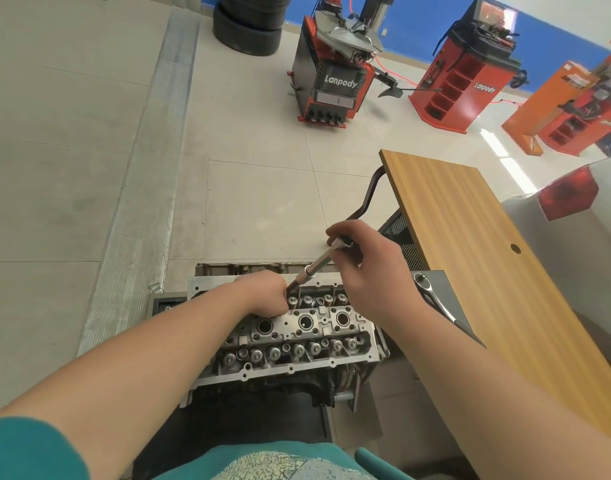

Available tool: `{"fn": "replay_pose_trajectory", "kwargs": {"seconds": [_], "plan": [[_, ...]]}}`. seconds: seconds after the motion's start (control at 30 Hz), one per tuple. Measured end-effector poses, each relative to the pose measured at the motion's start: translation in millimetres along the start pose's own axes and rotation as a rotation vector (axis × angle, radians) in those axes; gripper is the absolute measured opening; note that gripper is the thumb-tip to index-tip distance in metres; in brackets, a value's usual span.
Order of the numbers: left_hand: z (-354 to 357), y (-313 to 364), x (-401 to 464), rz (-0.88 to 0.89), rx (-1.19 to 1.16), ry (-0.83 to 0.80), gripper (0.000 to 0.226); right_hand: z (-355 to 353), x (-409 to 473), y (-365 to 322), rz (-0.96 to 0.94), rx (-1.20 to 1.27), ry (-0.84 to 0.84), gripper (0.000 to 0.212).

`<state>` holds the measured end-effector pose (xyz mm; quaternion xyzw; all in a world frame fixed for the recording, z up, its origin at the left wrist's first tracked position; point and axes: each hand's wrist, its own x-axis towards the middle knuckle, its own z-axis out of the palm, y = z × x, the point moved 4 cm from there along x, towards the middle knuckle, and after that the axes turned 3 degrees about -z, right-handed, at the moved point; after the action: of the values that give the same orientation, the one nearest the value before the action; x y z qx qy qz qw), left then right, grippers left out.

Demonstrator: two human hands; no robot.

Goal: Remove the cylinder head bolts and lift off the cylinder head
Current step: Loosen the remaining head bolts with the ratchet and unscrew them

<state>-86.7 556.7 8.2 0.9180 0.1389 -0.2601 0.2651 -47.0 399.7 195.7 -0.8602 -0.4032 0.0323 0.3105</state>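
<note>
With the engine top point(290, 332) low in the middle of the frame, the right hand point(370, 268) grips a long metal tool point(314, 268) while the left hand point(266, 294) pinches its tip at a bolt, so the next move is probably turning it loose.

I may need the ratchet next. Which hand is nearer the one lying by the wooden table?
Right. The right hand holds a tool just left of the ratchet; the left hand rests farther left.

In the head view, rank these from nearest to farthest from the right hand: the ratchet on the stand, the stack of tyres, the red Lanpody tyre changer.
From the right hand:
1. Ratchet, just to its right on the grey stand.
2. Lanpody tyre changer, well beyond it on the floor.
3. Stack of tyres, far back, to the left.
</note>
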Motion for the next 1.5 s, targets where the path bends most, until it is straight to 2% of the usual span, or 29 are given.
{"fn": "replay_pose_trajectory", "kwargs": {"seconds": [0.07,0.17,0.33,0.53,0.63,0.77,0.93,1.07,1.2,1.3,1.4,1.5], "plan": [[-2.0,-1.9,0.8,-0.004,0.026,0.018,0.02,-1.5,-2.5,3.0,0.007,0.004,0.015,0.03],[-2.8,-7.5,2.0,0.004,-0.072,0.027,0.007,-1.3,-7.4,8.9,0.022,0.018,0.026,0.03],[-9.2,-22.2,-4.2,0.014,-0.212,0.052,0.019,-0.3,-11.1,10.8,0.041,0.083,0.047,0.029],[-36.9,-64.8,-27.0,-0.083,-0.519,0.317,0.017,12.4,-7.7,-6.4,-0.01,0.106,0.006,0.028],[-47.5,-72.6,-44.7,-0.063,-0.623,0.391,0.019,29.8,-4.1,-19.3,-0.045,0.097,-0.052,0.026],[-46.2,-71.3,-63.1,-0.004,-0.617,0.379,0.02,55.2,-1.9,-30.0,-0.071,0.06,-0.116,0.025],[-33.3,-80.4,-79.0,-0.049,-0.662,0.39,0.022,77.4,1.8,-33.3,-0.102,0.022,-0.169,0.026],[-22.8,-96.4,-87.3,-0.123,-0.752,0.431,0.033,91.7,1.9,-32.8,-0.108,0.003,-0.237,0.026],[-11.3,-115.9,-95.2,-0.238,-0.739,0.541,0.023,96.4,4.2,-32.4,-0.113,-0.017,-0.219,0.027],[0.6,-121.9,-101.8,-0.299,-0.747,0.556,0.02,97.2,7.9,-34.9,-0.137,-0.041,-0.209,0.026],[-3.0,-107.8,-112.7,-0.221,-0.797,0.598,0.028,101.7,6.7,-40.1,-0.18,-0.037,-0.19,0.024],[-11.7,-73.4,-123.7,0.034,-0.911,0.535,0.053,112.4,4.0,-45.0,-0.201,0.035,-0.189,0.025]]}}
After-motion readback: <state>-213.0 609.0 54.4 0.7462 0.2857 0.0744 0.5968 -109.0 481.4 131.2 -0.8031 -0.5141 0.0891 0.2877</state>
